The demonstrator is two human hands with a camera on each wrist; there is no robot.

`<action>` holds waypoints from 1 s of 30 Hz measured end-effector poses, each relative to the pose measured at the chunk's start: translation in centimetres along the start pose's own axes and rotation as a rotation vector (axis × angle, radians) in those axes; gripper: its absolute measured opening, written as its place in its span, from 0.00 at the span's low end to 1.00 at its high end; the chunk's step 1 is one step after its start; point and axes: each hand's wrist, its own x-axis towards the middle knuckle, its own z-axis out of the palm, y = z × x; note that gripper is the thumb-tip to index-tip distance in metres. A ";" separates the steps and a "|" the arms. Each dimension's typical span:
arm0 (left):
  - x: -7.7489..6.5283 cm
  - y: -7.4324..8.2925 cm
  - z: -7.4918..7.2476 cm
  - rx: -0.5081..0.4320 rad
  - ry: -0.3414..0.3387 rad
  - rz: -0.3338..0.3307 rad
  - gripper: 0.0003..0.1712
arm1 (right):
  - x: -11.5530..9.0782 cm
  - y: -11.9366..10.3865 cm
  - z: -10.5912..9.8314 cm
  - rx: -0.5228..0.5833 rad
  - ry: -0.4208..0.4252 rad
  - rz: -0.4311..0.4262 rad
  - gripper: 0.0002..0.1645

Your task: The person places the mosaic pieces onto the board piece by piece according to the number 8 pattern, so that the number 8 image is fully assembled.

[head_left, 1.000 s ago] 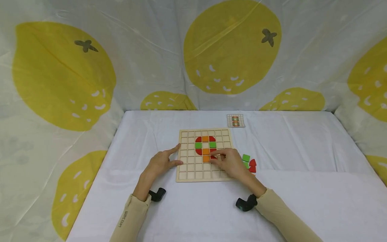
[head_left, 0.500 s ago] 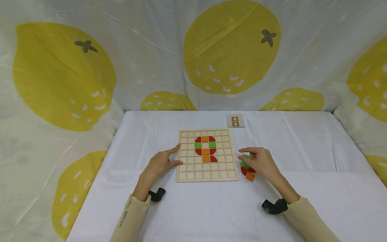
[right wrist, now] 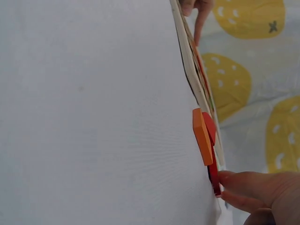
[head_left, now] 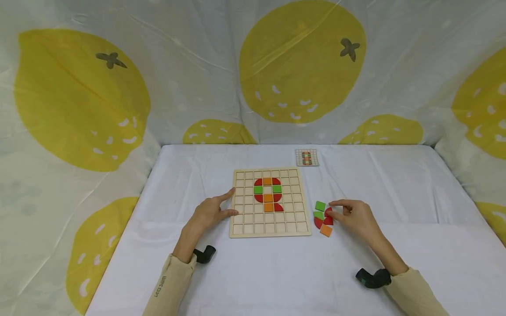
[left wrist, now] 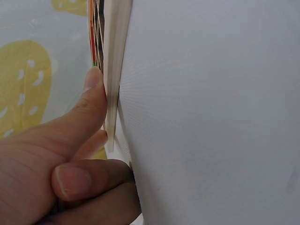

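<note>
A square wooden grid board [head_left: 241, 223] lies on the white cloth, with red, orange and green tiles set in its cells. My left hand [head_left: 209, 213] rests at its left edge, thumb and index finger spread and touching the rim. The left wrist view shows the thumb [left wrist: 84, 112] against the wooden side. Right of the board is a small group of loose tiles. There my right hand [head_left: 357, 219] pinches a red quarter-round tile [head_left: 328, 212] between thumb and index finger. Beside it lie two green square tiles [head_left: 320, 206], more red tiles [head_left: 318, 223] and an orange square tile [head_left: 326, 231].
A small pattern card [head_left: 306, 157] with a printed grid and coloured figure lies behind the board, to the right. White cloth [head_left: 269, 272] covers the table. A lemon-print curtain [head_left: 213, 79] hangs behind it and at both sides.
My right hand has left the board and moved right to the loose tiles, uncovering a red quarter-round tile beside the lowest orange one. My left hand has stayed at the board's edge.
</note>
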 end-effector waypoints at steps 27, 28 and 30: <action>-0.3 0.2 -0.1 -0.010 0.011 0.007 0.48 | 0.5 2.0 -0.6 0.100 -0.077 0.019 0.20; -0.3 0.2 -0.1 -0.013 0.007 0.004 0.48 | 0.5 2.0 -0.6 0.101 -0.065 0.015 0.20; -0.3 0.2 -0.1 -0.019 0.004 0.000 0.48 | 0.6 2.0 -0.4 0.103 -0.048 0.009 0.20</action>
